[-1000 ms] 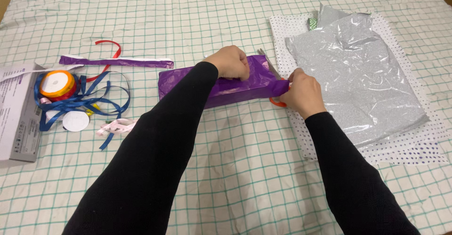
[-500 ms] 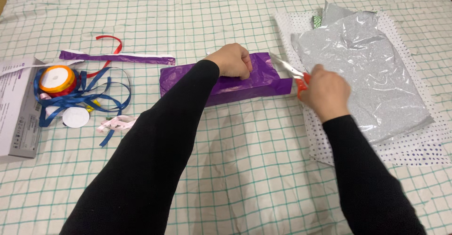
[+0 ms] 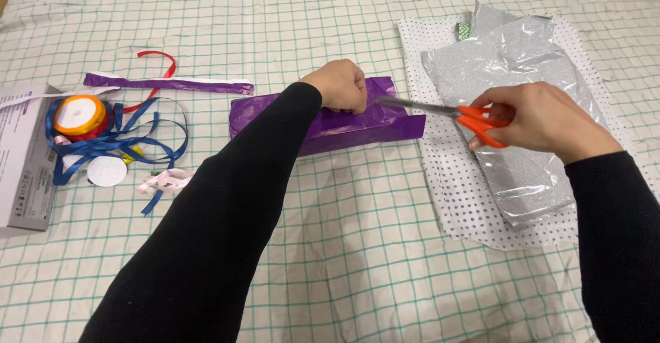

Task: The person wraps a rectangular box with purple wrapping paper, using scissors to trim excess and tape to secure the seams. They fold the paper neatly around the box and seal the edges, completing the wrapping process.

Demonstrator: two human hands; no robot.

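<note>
While scissors (image 3: 447, 113) hover, crinkled purple parcel (image 3: 330, 116)

- The purple wrapping (image 3: 330, 119) on the box is thin paper with a slight sheen, creased along its folds.
- The scissors (image 3: 454, 115) have smooth grey metal blades and glossy orange plastic handles.
- The silver sheet (image 3: 515, 89) is shiny, crinkled foil-like wrap.
- The dotted sheet (image 3: 460, 192) under it looks like matt white paper.
- The checked cloth (image 3: 357, 247) is soft, matt woven fabric, lightly rumpled.
- The blue ribbon (image 3: 117, 144) is smooth and glossy.
- The grey box (image 3: 24, 171) is matt card.
</note>
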